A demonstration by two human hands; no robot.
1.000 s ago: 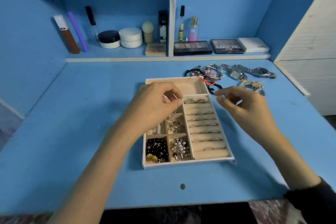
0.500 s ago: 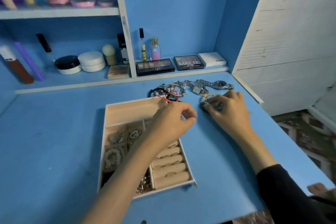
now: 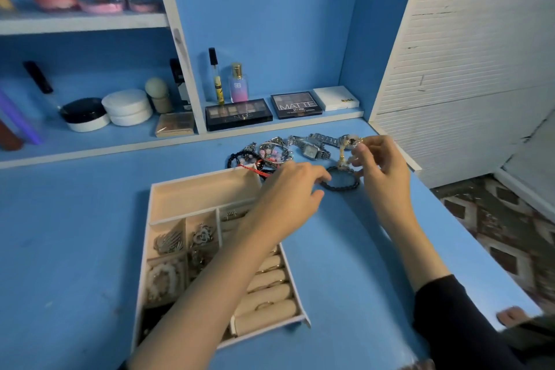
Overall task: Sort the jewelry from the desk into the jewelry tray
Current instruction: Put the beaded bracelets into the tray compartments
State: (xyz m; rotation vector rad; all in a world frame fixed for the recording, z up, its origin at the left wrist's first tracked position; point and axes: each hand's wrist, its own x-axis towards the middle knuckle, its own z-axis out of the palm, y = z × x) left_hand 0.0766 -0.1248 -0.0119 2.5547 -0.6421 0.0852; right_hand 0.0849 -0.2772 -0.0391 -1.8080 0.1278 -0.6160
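A rectangular, beige-lined jewelry tray (image 3: 192, 192) is set on the matte blue desk (image 3: 75, 234) at 7 o'clock. Four padded ring rolls (image 3: 270, 288) are counted on its right side, and four small square compartments (image 3: 168, 243) of silvery charms and pearly beads on its left. The left hand (image 3: 288, 192) is stretched across it, fingers loose and holding nothing, their tips just beside one dark braided bracelet (image 3: 342, 185) at 1 o'clock. One gold beaded bracelet (image 3: 341, 156) is pinched by the right hand (image 3: 381, 165). Beyond, one tangled heap of bracelets (image 3: 271, 153) and one square-faced steel watch (image 3: 310, 152) are laid at 12 o'clock. Two flat eyeshadow palettes (image 3: 238, 114) are shelved behind.

Black right sleeve (image 3: 450, 318), left forearm (image 3: 210, 294) bare
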